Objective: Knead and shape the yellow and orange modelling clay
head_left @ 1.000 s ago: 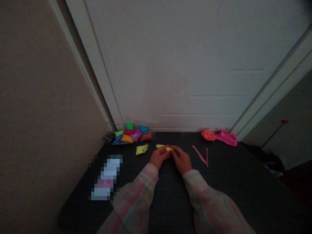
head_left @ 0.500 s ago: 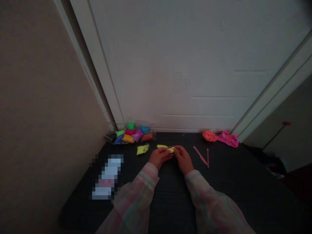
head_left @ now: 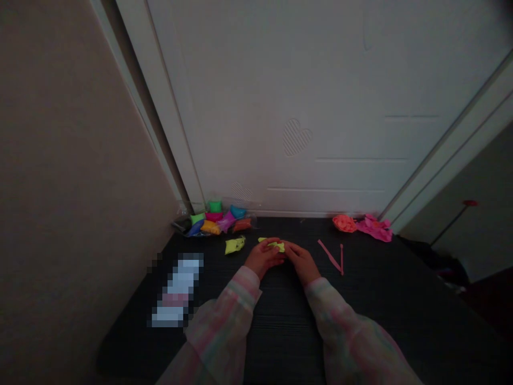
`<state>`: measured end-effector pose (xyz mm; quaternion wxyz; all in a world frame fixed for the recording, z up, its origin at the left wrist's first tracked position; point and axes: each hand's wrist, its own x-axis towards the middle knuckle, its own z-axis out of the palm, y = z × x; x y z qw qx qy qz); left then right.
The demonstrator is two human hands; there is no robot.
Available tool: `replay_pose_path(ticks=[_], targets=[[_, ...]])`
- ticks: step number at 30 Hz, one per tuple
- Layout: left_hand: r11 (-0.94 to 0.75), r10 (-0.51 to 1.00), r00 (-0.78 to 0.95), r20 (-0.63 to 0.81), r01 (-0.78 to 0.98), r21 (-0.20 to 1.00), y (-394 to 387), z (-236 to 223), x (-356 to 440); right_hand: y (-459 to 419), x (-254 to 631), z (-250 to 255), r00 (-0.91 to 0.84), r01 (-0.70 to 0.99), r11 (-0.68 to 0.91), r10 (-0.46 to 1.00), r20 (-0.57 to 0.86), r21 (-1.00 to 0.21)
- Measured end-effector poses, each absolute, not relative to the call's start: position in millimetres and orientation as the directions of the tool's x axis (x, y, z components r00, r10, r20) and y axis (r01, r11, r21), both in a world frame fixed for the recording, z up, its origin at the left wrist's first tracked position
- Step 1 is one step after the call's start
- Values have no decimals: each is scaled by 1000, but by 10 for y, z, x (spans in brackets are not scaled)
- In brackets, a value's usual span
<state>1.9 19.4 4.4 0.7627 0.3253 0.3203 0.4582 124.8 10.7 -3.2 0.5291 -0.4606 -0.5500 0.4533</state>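
Yellow clay [head_left: 281, 247] near the desk's [head_left: 282, 326] far edge, pinched by curled left hand [head_left: 260, 259] and right hand [head_left: 303, 262], seemingly needs gentle shaping pressure.

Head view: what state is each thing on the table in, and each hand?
Left hand: fingers curled, gripping the yellow piece
Right hand: fingertips on the same piece
Yellow piece: held, partly hidden
Yellow packet: lying down, far end crumpled
Clear bag: lying down, coloured packets inside
Pink tools: lying in a V
Orange bundle, pink bundle: crumpled
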Motion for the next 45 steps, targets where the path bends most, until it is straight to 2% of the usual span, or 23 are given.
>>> replay_pose_path(ticks=[6, 11, 16, 26, 35, 40, 45], targets=[[398, 886, 422, -192, -482, 780, 187, 28, 45, 115, 1245, -39, 64, 80, 145, 987, 150, -986], [370, 900, 399, -175, -488, 790, 193, 17, 67, 147, 1247, -94, 143, 46, 155, 977, 160, -987], [334, 928, 321, -190, -489, 806, 205, 8, 72, 163, 1249, -134, 155, -55, 119, 982, 110, -991], [269, 961, 193, -199, -485, 832, 249, -21, 80, 100, 1219, -50, 86, 82, 172, 980, 179, -982], [185, 979, 162, -121, -477, 860, 254, -40, 58, 59, 1169, -40, -35, 202, 303, 953, 302, -931], [219, 972, 174, -155, -454, 864, 253, -44, 79, 91, 1172, -72, -12, 231, 278, 959, 283, -932], [267, 961, 210, -181, -527, 807, 235, -12, 101, 124, 1189, -107, 64, 215, 235, 965, 254, -948]])
